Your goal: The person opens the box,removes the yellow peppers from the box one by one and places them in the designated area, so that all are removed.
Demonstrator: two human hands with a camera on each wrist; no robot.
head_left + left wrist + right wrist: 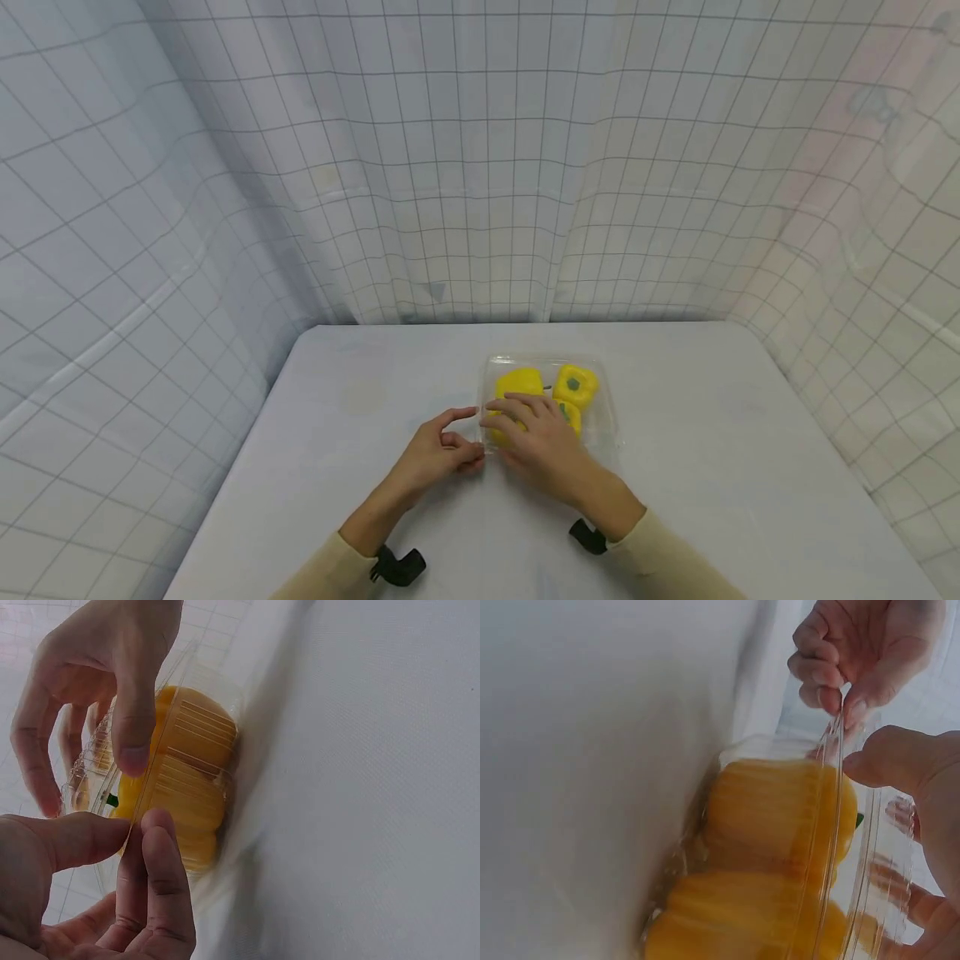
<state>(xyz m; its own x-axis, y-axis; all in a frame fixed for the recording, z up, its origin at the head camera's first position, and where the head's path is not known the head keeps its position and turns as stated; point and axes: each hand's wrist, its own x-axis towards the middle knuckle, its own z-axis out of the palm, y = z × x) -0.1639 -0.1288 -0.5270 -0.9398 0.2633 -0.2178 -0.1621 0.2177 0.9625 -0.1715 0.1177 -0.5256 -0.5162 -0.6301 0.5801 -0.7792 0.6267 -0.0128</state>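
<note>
Well, the clear box (597,427) of yellow peppers (576,386) under the loose R hand (551,446) is prob. light, bendy & slick, so best held at the rim (838,754), where the L hand (437,450) pinches.

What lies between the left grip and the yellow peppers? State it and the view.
The clear container's wall separates the left grip from the yellow peppers in the right wrist view.

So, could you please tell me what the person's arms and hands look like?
The left hand and right hand are gloveless. A plain beige left sleeve and matching right sleeve end before the wrists. A curved black left fitting and similar right fitting sit where the sleeves end.
</note>
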